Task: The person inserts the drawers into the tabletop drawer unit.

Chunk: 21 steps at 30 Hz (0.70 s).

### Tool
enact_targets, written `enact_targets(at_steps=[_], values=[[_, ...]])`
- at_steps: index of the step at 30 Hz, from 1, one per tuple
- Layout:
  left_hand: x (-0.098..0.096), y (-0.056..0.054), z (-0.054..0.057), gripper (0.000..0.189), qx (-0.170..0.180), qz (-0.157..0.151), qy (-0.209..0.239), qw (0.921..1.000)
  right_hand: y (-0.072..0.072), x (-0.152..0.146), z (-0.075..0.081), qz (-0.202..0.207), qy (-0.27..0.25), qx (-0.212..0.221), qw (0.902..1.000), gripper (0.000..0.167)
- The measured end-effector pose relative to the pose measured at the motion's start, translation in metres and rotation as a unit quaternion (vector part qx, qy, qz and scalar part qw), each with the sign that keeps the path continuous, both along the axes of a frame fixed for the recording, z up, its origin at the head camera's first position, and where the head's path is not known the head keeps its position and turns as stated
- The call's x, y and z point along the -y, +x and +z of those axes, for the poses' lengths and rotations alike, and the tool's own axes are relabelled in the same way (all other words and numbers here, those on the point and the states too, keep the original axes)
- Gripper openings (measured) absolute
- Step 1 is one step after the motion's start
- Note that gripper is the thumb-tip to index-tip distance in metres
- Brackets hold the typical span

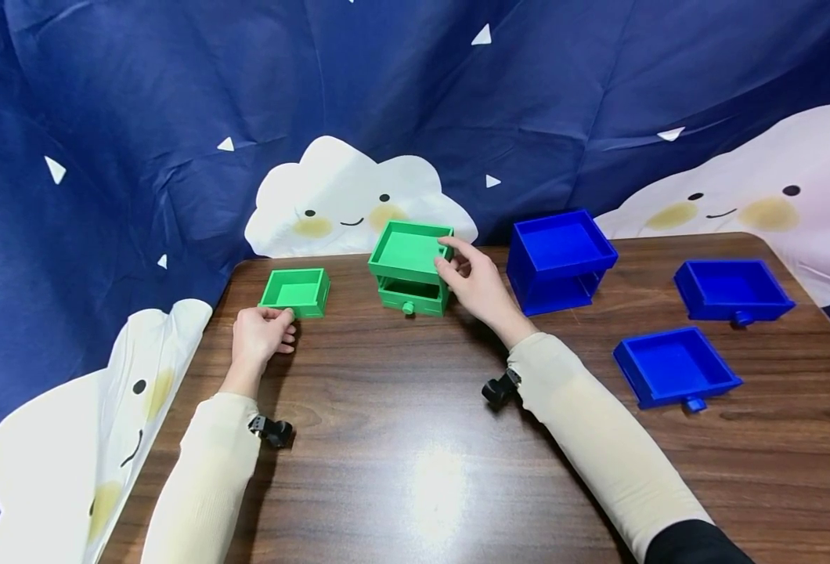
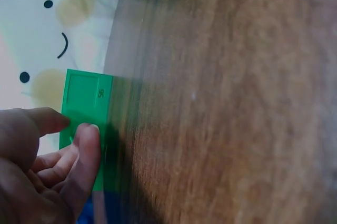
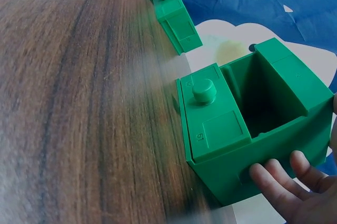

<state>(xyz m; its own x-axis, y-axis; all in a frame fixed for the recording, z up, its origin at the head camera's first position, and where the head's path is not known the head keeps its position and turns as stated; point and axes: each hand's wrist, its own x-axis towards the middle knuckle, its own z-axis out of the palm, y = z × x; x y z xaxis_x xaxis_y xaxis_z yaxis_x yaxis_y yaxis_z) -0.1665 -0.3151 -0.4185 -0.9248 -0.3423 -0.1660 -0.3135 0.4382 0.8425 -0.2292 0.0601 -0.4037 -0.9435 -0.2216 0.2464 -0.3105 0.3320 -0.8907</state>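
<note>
The front of a small green drawer (image 1: pixel 309 310) is pinched by the left hand (image 1: pixel 260 335), its thumb and fingers brought close together; the drawer is set near the back left corner of the counter (image 1: pixel 387 384). To its right, a green cabinet (image 1: pixel 406 249) is touched on its right side by the right hand (image 1: pixel 484 288), whose fingers are loosely spread; whether the wall is gripped or merely steadied cannot be told. The cabinet's lower slot is filled by a knobbed drawer (image 3: pixel 226 132), above which a hollow is seen. Farther right are placed a blue cabinet (image 1: pixel 564 243), a rear blue drawer (image 1: pixel 739 301) and a nearer blue drawer (image 1: pixel 669 364).
</note>
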Motion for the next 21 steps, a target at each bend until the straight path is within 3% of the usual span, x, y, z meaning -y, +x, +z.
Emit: enact_targets(at_steps=[10, 14, 21], values=[[-0.002, -0.005, -0.006, 0.044, 0.045, -0.008, 0.088, 0.9951, 0.001, -0.001, 0.001, 0.000, -0.006, 0.002, 1.0000, 0.044], [-0.005, -0.006, -0.008, 0.042, 0.042, -0.004, 0.104, 0.9936, 0.001, 0.000, 0.001, -0.001, -0.009, 0.003, 1.0000, 0.044], [-0.010, -0.001, -0.008, 0.039, 0.021, 0.038, 0.169, 0.9846, 0.002, -0.001, 0.001, 0.001, -0.006, 0.005, 1.0000, 0.044]])
